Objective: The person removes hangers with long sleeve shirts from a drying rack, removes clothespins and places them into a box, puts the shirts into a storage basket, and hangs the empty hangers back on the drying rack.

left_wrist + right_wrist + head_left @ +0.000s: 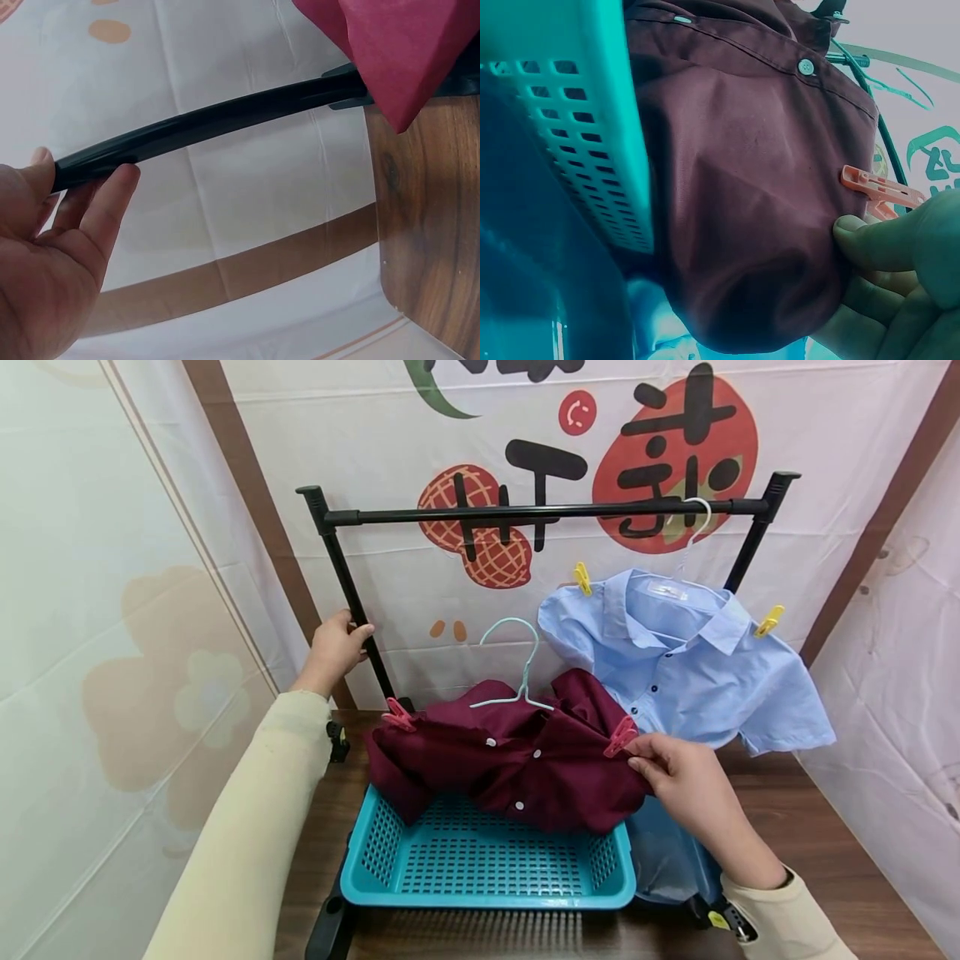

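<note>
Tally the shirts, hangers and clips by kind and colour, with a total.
Maroon shirt: 1
Light blue shirt: 1
Mint hanger: 1
White hanger: 1
Pink clips: 2
Yellow clips: 2
Total: 8

Brown wooden table (787,802) with a black rack (525,512) standing on it; between its feet, a teal basket (487,900) and blue bin (663,856).
</note>
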